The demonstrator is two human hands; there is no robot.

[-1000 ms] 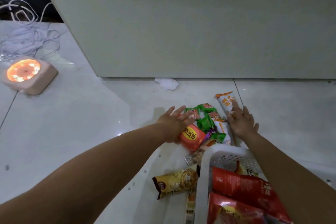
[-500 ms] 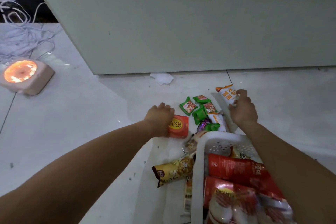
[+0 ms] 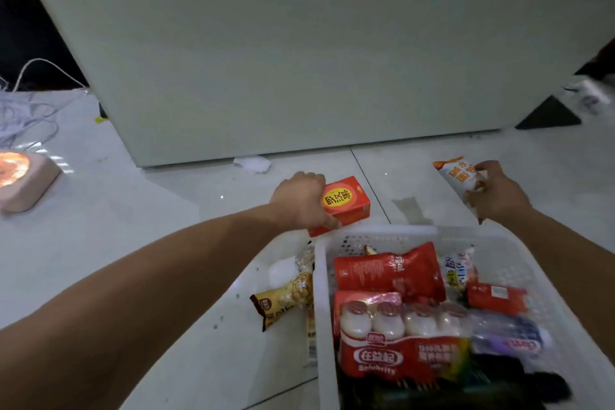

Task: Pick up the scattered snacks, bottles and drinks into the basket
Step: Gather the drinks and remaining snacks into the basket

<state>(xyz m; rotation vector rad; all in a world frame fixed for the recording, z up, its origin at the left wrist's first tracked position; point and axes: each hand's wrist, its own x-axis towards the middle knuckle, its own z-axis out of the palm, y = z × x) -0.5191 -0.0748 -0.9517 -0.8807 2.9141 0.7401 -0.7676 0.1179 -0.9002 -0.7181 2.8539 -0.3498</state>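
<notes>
Both bare forearms reach forward, left from 8 o'clock, left hand [image 3: 301,201] near centre gripping a red box [image 3: 349,206], right from 4 o'clock, right hand [image 3: 499,200] at 3 o'clock pinching an orange-white packet [image 3: 461,176].

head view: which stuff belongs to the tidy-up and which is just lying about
Job: red box in left hand; orange-white packet in right hand; yellow packet; basket.
Lying about: glowing device; white cables; crumpled paper.
</notes>
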